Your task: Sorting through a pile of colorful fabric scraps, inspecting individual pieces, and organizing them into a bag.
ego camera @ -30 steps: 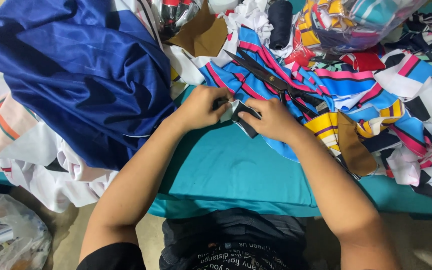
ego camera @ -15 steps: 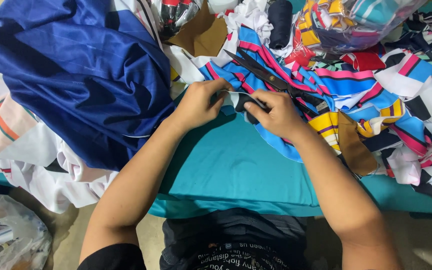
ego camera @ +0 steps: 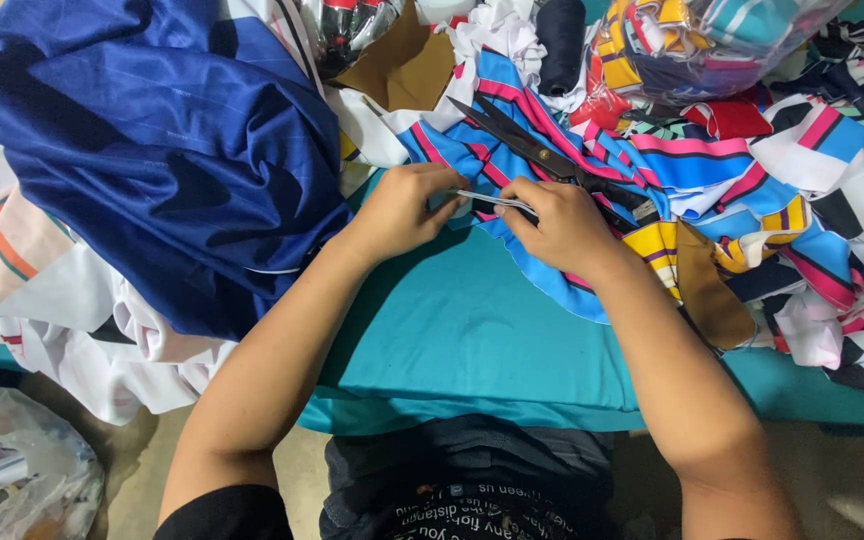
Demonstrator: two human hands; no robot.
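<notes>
Over the teal cloth, left hand and right hand pinch a narrow strip of fabric between them, beside black scissors.

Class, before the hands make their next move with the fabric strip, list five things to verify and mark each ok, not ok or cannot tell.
1. Left hand grips the strip: ok.
2. Right hand grips the strip: ok.
3. Strip taut between the hands: ok.
4. Scissors clear of fingers, lying on the striped fabric: ok.
5. Teal surface below the hands bare: ok.
</notes>
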